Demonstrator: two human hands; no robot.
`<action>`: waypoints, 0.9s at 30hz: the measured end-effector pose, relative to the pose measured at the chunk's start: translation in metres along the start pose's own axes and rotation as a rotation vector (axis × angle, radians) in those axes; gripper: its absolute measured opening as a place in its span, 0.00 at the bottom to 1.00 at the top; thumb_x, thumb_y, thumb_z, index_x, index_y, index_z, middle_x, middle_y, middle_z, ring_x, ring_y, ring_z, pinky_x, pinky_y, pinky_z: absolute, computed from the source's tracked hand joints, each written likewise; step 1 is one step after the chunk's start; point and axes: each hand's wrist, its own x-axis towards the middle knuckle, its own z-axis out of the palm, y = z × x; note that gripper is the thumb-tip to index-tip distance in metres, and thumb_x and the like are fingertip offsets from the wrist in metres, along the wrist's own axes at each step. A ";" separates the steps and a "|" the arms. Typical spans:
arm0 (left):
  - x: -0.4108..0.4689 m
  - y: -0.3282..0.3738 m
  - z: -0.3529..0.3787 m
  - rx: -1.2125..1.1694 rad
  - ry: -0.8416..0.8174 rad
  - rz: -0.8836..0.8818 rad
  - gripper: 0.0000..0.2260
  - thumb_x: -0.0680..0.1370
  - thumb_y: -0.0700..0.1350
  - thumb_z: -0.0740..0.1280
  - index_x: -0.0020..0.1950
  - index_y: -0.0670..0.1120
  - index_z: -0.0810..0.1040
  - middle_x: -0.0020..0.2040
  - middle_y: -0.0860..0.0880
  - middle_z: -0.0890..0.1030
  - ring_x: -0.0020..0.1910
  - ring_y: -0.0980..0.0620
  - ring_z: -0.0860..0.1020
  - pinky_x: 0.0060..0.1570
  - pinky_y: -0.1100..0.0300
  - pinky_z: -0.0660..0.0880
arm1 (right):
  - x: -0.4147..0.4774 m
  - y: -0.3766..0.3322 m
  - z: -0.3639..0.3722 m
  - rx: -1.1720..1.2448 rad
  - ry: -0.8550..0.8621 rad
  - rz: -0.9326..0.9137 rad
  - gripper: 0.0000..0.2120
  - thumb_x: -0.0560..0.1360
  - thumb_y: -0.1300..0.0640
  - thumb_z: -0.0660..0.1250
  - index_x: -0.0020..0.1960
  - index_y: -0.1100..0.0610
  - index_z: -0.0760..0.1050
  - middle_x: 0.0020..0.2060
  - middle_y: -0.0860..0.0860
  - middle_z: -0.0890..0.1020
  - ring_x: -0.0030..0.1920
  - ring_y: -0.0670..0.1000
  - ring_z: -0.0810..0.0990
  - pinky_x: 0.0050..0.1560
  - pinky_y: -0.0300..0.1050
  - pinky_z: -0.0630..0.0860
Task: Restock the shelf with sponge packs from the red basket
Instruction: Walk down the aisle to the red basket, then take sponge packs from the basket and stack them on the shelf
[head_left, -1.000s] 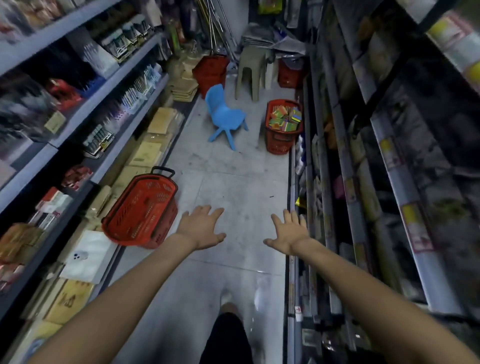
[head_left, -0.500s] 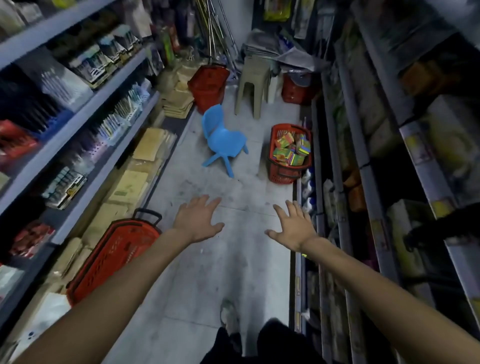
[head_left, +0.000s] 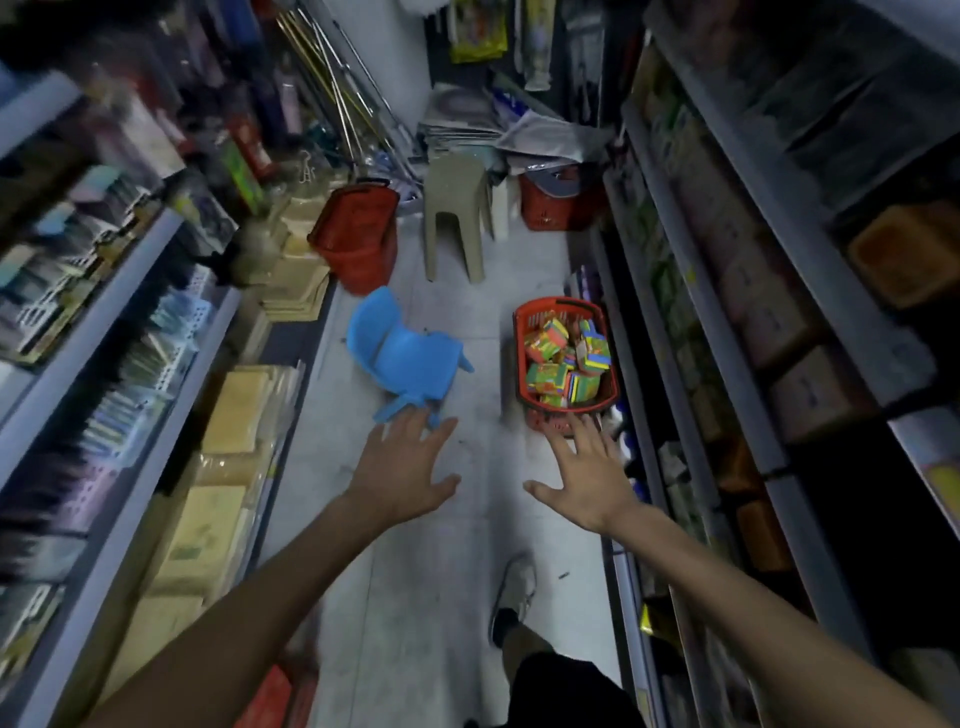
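The sponge packs (head_left: 563, 364) are lying heaped in the red basket (head_left: 558, 301). The basket is standing on the floor (head_left: 457, 545) at 12 o'clock from the right hand (head_left: 584, 478), just beside the foot of the right-hand shelf (head_left: 691, 332). The pack wrappers are showing green, orange, yellow and blue print, but the lettering is too blurred to read. Yellow tags on the shelf rails are likewise illegible.

Both arms are reaching forward with palms turned down. The left hand (head_left: 402, 467) is hovering over the floor with its fingers (head_left: 410, 423) spread, straight and grasping nothing. At its 12 o'clock a blue chair (head_left: 400, 353) is standing. The right hand's fingers (head_left: 584, 428) are also released and splayed. Their tips are overlapping the basket's near rim in the head view; whether they are touching it cannot be told.

At 11 o'clock from the chair a second red basket (head_left: 358, 234) is tilting beside a beige stool (head_left: 454, 208).
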 end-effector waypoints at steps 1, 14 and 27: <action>0.026 0.000 -0.012 0.001 0.004 0.022 0.41 0.72 0.72 0.50 0.83 0.55 0.55 0.81 0.43 0.59 0.80 0.43 0.58 0.74 0.43 0.61 | 0.020 0.006 -0.010 0.024 0.019 0.011 0.43 0.77 0.34 0.62 0.83 0.48 0.48 0.82 0.57 0.45 0.82 0.60 0.40 0.79 0.59 0.41; 0.344 0.013 -0.113 0.034 0.067 0.363 0.36 0.71 0.67 0.59 0.74 0.49 0.74 0.69 0.39 0.77 0.66 0.37 0.77 0.59 0.39 0.77 | 0.219 0.096 -0.114 0.174 0.164 0.258 0.52 0.65 0.24 0.43 0.83 0.47 0.48 0.81 0.59 0.53 0.81 0.61 0.48 0.79 0.59 0.46; 0.670 0.029 -0.174 0.182 -0.048 0.817 0.34 0.70 0.67 0.59 0.72 0.51 0.75 0.65 0.45 0.79 0.61 0.41 0.80 0.56 0.45 0.78 | 0.418 0.154 -0.182 0.323 0.128 0.648 0.50 0.66 0.24 0.41 0.83 0.49 0.51 0.81 0.60 0.52 0.82 0.61 0.48 0.80 0.59 0.47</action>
